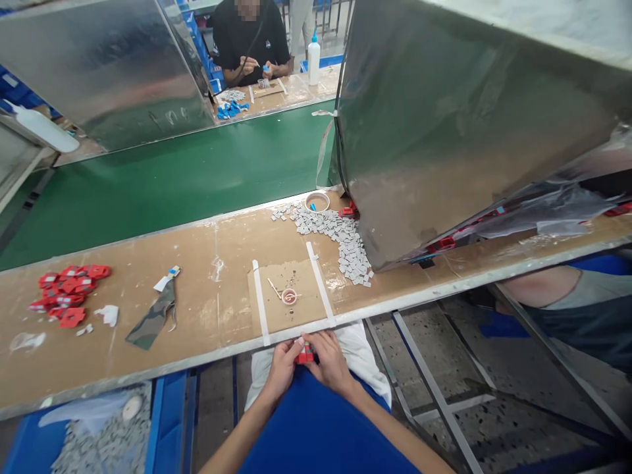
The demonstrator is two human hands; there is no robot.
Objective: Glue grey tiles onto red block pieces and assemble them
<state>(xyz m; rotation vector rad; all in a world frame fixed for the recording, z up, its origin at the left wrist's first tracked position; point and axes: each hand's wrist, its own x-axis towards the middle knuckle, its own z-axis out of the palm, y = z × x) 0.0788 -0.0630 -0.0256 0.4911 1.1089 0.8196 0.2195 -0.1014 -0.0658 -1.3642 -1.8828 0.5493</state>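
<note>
Left hand (pixel 281 366) and right hand (pixel 330 361): brought together just below the near edge of the worktop (pixel 148 316), over a white cloth (pixel 363 359) on the lap, fingers of both closed on one small red part (pixel 305 356) held between them. Cardboard mat (pixel 289 296): directly beyond the hands, framed by two strips of white tape, carrying a small round dish (pixel 289 296) and a thin stick (pixel 274 288) just beside it. Grey square chips (pixel 345 247): loose heap spreading from the far edge toward the mat's right side. Roll of tape (pixel 317 201): flat at the far end of that heap. Red parts, pile (pixel 69 286): far left of the worktop, well apart from the hands. Scrap of camouflage-pattern material (pixel 153 319) and white paper bits: between pile and mat. Metal sheet (pixel 444 131): large, tilted, resting on the right of the worktop. Green conveyor belt (pixel 172 171): behind the worktop. Blue bin (pixel 99 434): lower left, holding more grey chips. Another person (pixel 251 39): seated across the belt, hands busy with small blue pieces; white bottle (pixel 314 59) upright nearby.
</note>
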